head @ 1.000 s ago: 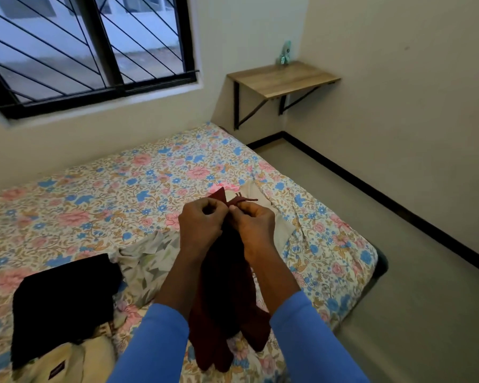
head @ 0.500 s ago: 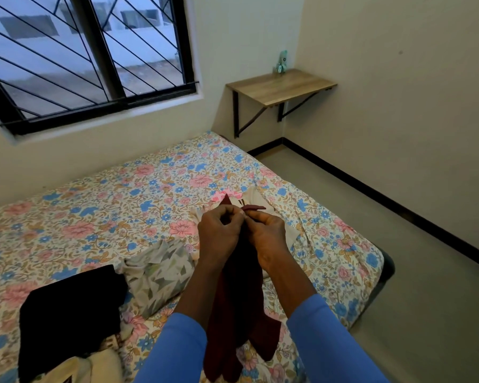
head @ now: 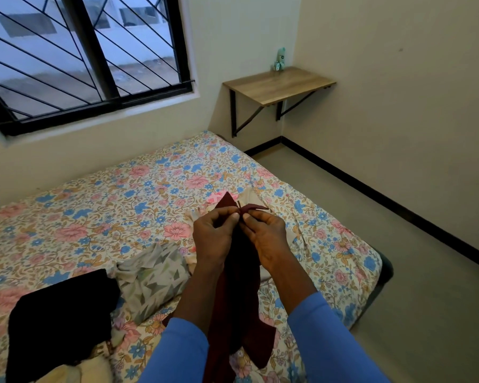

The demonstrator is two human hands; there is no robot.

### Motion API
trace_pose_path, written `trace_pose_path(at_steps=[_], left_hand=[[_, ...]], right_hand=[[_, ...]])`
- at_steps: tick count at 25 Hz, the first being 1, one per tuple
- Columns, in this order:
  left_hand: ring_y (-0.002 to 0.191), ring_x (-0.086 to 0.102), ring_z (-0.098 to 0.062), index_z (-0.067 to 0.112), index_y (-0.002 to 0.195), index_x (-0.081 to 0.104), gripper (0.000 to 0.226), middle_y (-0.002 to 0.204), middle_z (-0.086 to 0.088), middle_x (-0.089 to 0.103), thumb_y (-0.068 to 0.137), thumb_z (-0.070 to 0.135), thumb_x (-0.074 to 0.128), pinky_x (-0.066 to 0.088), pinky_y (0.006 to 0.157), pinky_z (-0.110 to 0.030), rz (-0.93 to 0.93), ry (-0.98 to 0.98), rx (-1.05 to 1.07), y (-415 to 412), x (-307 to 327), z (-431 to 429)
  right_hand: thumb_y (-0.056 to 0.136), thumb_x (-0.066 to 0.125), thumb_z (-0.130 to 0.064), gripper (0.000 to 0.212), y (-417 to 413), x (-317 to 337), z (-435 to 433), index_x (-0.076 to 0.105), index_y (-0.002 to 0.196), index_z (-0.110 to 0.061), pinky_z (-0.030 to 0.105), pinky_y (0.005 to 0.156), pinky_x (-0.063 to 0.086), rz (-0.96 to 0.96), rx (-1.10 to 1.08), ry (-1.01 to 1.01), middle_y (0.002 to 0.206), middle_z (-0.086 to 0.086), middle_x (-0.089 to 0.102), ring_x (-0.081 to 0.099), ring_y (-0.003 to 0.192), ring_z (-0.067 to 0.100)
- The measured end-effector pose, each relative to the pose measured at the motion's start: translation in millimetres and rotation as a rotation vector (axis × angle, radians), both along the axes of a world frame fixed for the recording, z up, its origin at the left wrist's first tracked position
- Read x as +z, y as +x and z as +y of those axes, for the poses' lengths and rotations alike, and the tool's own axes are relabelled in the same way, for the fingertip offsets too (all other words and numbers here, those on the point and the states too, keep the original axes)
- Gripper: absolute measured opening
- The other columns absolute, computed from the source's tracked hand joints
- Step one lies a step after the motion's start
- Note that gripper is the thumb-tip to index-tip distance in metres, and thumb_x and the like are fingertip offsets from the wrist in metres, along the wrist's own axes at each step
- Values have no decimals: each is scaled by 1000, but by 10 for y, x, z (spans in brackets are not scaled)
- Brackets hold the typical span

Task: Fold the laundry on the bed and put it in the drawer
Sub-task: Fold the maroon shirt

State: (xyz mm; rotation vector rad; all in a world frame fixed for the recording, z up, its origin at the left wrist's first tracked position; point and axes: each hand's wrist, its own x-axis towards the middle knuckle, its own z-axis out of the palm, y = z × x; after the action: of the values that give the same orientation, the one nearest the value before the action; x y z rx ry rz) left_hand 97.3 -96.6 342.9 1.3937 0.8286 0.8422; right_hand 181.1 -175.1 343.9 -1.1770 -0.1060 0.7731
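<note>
Dark maroon cloth garment (head: 241,305) hangs in the air above the near edge of the bed with the floral-print sheet (head: 100,205), top edge pinched between both hands, lower part dangling between the blue-sleeved forearms; left hand (head: 215,234) curled, thumb and fingertips pinching the upper hem; right hand (head: 266,236) also curled, pinching the same hem just beside it, hands touching; grey-and-white leaf-patterned folded cloth (head: 152,277) lies on the sheet left of the arms; black garment (head: 64,316) lies further left, near a cream-coloured cloth (head: 67,371) at the bottom edge; beige cloth (head: 249,199) lies on the sheet behind the hands; wooden wall-mounted shelf (head: 280,84) in the corner holds a small green bottle (head: 280,58); black-barred window (head: 80,56) above the bed.
</note>
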Motion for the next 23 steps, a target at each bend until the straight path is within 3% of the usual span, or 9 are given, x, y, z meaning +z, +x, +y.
trace_pose_path(at_steps=[6,10,12,17,23], left_hand=[[86,76,-14,26,92,81,11,86,5,79,88,15,80,63,85,-43,140,42,-12,103,-46,31],[82,75,-15,26,84,80,8,79,6,77,86,18,81,62,76,-35,167,-4,101,187,-34,-3],[81,75,-15,25,83,80,8,78,6,77,86,18,81,60,74,-32,175,-20,141,221,-13,-10],[94,76,-24,18,91,82,16,91,-5,80,95,8,70,62,88,-42,96,-216,2,264,-11,16],[96,75,-29,15,98,82,16,95,-12,79,99,11,66,59,86,-41,-9,-262,-120,259,-189,-56]], right_hand=[[95,71,-4,15,165,-117,-50,79,107,-7,49,98,59,-158,75,-102,101,13,79,76,101,30],[93,74,-8,17,183,-180,-15,79,109,-9,50,95,60,-256,66,-125,100,10,80,76,100,28],[93,75,-10,15,188,-191,-7,81,107,-13,49,93,62,-309,51,-154,97,6,80,77,97,25],[86,84,-21,16,378,-107,-70,82,102,-19,32,85,63,-537,76,-280,90,-6,80,75,86,6],[89,80,-20,10,609,-147,-148,78,99,-17,30,81,62,-783,212,-482,89,-5,77,74,84,8]])
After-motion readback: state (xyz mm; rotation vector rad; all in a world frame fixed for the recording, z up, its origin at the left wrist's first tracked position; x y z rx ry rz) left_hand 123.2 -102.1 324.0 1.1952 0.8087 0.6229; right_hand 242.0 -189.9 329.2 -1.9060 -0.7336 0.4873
